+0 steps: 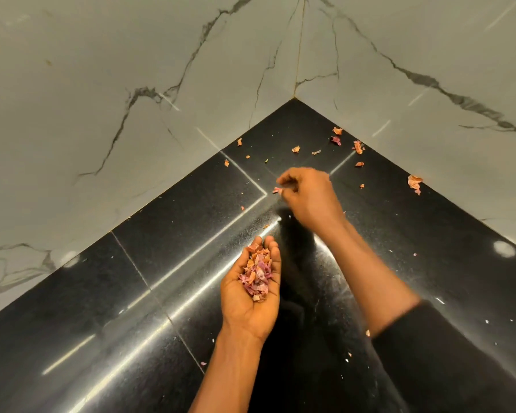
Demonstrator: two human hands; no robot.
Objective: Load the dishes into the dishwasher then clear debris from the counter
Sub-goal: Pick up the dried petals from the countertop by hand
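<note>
Now right hand [307,198] pinches scrap [277,190]; left hand [251,305] cups peels [258,274].

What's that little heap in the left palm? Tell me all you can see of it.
The heap of peelings is a loose pile of thin, papery flakes, pink, purple and orange-tan, like dry onion skin. It lies in the cupped, upturned left hand, from palm to fingers, above the black counter.

glossy black counter [191,222], pink-orange peels [258,272] — grey-veined white walls [102,84]
</note>
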